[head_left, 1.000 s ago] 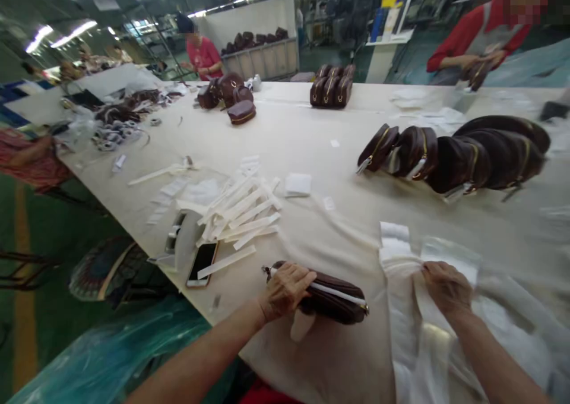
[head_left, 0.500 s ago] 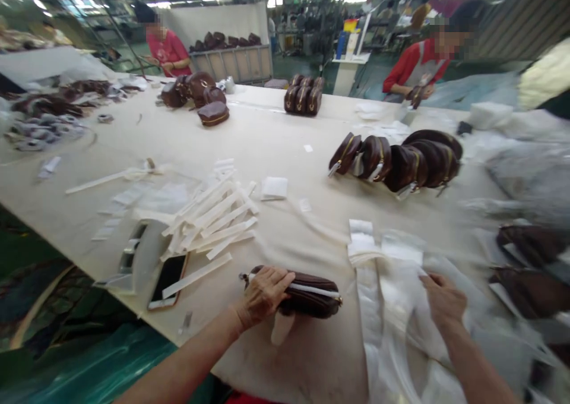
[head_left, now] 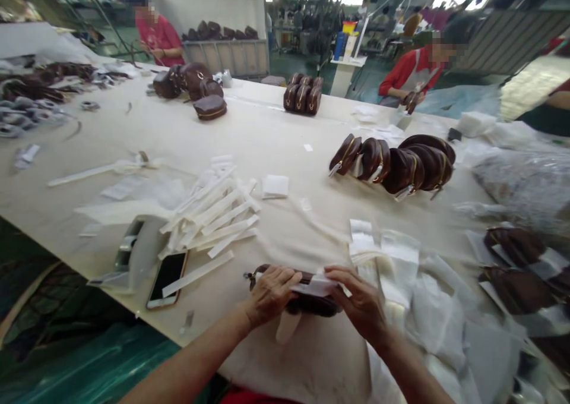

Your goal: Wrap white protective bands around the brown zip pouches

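Lying on the table [head_left: 320, 356], brown pouch [head_left: 314, 305] probably handles light, soft, slightly slick; best held by its ends; left hand [head_left: 272, 292] clasps one end, right hand [head_left: 358, 297] pinches white strip [head_left: 317, 286] on top.

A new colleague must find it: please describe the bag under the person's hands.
On the pale table, front and centre, lies a dark brown bag. Unlike the row of bags beyond, it has the left hand on top and the right hand holding a white sheet over it.
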Tool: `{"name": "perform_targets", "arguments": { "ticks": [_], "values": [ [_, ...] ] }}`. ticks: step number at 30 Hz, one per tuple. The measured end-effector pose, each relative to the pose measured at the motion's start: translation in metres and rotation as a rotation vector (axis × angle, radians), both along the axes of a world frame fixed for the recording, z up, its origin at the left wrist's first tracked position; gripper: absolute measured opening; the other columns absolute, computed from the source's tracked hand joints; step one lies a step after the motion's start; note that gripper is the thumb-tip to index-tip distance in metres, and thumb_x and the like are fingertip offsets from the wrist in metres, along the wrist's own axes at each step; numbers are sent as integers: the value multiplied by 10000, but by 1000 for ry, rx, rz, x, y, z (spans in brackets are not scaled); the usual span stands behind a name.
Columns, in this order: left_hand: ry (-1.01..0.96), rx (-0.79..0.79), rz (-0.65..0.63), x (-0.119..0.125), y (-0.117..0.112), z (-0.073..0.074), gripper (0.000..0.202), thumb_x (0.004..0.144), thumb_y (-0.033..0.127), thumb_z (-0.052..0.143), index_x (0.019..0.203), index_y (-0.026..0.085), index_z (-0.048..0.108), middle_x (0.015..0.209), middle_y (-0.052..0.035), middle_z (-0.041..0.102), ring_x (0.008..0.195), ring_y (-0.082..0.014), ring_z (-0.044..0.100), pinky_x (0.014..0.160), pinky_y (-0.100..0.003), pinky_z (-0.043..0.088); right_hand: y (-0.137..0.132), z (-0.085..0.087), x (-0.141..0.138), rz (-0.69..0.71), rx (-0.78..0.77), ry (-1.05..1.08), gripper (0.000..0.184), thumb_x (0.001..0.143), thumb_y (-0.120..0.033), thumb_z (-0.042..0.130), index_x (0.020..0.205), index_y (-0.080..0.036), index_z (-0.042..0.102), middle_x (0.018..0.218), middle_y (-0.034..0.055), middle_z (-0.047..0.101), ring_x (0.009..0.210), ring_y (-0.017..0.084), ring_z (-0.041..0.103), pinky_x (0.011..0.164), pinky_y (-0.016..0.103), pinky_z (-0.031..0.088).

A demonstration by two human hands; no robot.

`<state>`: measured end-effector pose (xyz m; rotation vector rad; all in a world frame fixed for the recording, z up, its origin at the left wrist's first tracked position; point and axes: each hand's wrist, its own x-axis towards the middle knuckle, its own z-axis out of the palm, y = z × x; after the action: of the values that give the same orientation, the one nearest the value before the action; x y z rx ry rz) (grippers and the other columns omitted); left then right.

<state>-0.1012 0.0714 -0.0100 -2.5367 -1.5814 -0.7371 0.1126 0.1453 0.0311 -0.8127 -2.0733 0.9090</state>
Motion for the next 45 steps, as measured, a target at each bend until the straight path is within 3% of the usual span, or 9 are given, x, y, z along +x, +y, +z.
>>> {"name": "perform_targets", "arguments": {
  "ticks": [12, 17, 20, 24, 27, 32, 36, 41, 45],
  "values": [
    [-186, 34, 6, -4, -5, -12, 326, 937, 251, 342, 1190, 65, 430, 943, -128, 625, 872, -210, 582, 792, -362, 494, -2, -31, -21, 339, 74, -142, 292, 845, -202, 554, 1133, -226, 595, 1186, 104, 630, 1069, 199, 618, 898, 301, 525],
    [-92, 86, 12, -8, -8, -11, 403, 905, 144, 358, 1306, 114, 382, 1171, -177, 560, 977, -217, 575, 818, -352, 492, 1, -31, -29, 460, 80, -212, 398, 861, -131, 502, 1241, -247, 528, 1225, 81, 611, 1155, 195, 560, 1056, 382, 397],
    [-39, 62, -19, -9, -7, -10, 430, 908, 139, 364, 1337, 116, 356, 1227, -191, 541, 1007, -211, 572, 810, -338, 492, 4, -27, -31, 497, -34, -237, 460, 814, -82, 533, 1240, -255, 527, 1242, 65, 598, 1168, 199, 545, 1097, 432, 330],
    [-51, 34, -94, -9, -5, -9, 412, 903, 138, 381, 1307, 58, 369, 1091, -170, 621, 1001, -210, 578, 814, -358, 494, 12, -17, -28, 522, -284, -202, 445, 756, -114, 615, 1181, -237, 573, 1232, 75, 603, 1162, 206, 550, 1014, 373, 433],
    [-61, 48, -107, -8, -5, -8, 347, 886, 111, 408, 1226, 52, 447, 1003, -152, 635, 921, -211, 591, 765, -361, 497, 28, -17, -18, 484, -401, -209, 299, 755, -180, 621, 1051, -214, 644, 1221, 92, 610, 1135, 226, 574, 971, 373, 465],
    [-51, 47, -112, -7, -6, -1, 279, 878, 93, 424, 1139, 51, 510, 969, -136, 631, 896, -213, 582, 746, -354, 490, 60, -45, -15, 382, -352, -257, 365, 782, -108, 506, 1092, -242, 644, 1244, 82, 598, 1148, 203, 559, 966, 413, 461],
    [-67, 13, -118, -8, -5, 6, 291, 884, 141, 410, 1139, 44, 510, 976, -144, 628, 897, -221, 581, 748, -369, 491, 73, -72, -39, 465, -204, -334, 499, 664, -28, 583, 1088, -281, 659, 1262, 56, 593, 1190, 224, 497, 1009, 468, 402],
    [-94, 18, -79, -6, -4, 10, 293, 864, 86, 370, 1107, 73, 532, 970, -121, 644, 920, -213, 587, 784, -369, 481, 77, -96, -60, 516, -227, -379, 309, 638, -12, 575, 805, -236, 709, 978, 23, 713, 993, 206, 618, 942, 412, 451],
    [-144, -2, -42, -2, -6, 12, 276, 848, 76, 386, 1062, 84, 560, 878, -107, 651, 803, -182, 595, 691, -329, 482, 74, -113, -55, 465, -322, -392, 189, 709, -98, 591, 809, -206, 709, 798, 2, 722, 778, 169, 666, 777, 316, 532]
  ]
}}
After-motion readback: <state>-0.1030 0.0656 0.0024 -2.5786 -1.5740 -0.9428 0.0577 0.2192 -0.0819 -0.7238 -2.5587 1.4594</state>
